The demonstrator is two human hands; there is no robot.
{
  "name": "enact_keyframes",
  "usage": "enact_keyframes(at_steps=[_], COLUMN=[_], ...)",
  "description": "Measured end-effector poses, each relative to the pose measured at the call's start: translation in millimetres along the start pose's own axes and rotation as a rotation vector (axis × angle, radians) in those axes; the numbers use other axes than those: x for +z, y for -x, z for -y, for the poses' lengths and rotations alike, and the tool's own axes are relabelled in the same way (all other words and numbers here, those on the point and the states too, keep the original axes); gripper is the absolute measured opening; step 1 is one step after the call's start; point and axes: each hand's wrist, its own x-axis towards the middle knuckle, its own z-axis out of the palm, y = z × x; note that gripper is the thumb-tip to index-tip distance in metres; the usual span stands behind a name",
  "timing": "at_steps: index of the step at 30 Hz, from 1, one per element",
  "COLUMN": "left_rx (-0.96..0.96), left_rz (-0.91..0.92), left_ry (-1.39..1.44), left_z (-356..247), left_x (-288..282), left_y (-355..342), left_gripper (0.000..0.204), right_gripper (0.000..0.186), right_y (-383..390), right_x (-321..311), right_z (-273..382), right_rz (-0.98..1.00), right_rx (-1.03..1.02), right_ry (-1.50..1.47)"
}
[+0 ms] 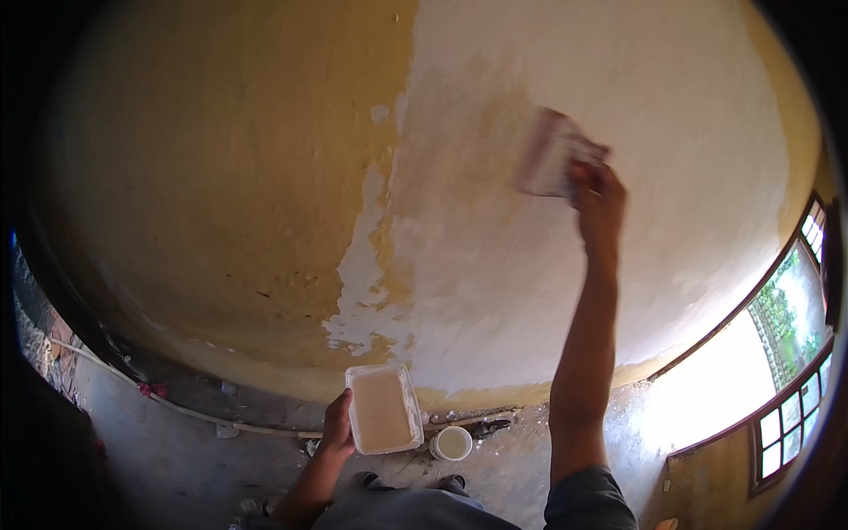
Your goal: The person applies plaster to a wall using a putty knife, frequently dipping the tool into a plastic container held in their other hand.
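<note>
My left hand (336,426) grips the side of a white rectangular plastic tub (418,411), which holds smooth beige paste (382,409). High on the wall, my right arm is stretched out. Its hand (601,199) is closed round a wide, flat putty spreader (549,155), smeared by motion and close against the wall; whether its edge touches is hard to tell. A pale coat (671,203) covers the wall's right part, with a darker, damp-looking patch (468,115) left of the spreader. Ochre paint (230,177) shows on the left, bordered by a ragged pale strip (362,274).
On the floor beyond my feet stands a white bucket (452,444) with pale contents. A long pole (243,428) lies along the wall's foot, with a pinkish-red bit (152,389) on it. At the right are a bright opening (720,380) and a paned window (793,415).
</note>
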Motion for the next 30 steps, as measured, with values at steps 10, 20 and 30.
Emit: enact_keyframes(at_steps=[10,20,30], left_rx=[-0.041,0.009,0.162], left_rz=[0.005,-0.088,-0.241], left_ry=[-0.008,-0.010,0.007], left_z=[9.1,28.2,49.8], left_x=[3.4,15.8,30.6], left_y=[-6.1,-5.0,7.0], left_gripper=[0.057,0.044,0.047], right_gripper=[0.027,0.012,0.019], right_y=[-13.7,34.4,-37.3], right_x=[12.7,40.8,7.0], right_z=[39.4,104.4,151.8], right_rz=[-0.062,0.637,0.572], right_rx=[-0.075,-0.452,-0.677], right_ry=[0.140,0.614,0.398])
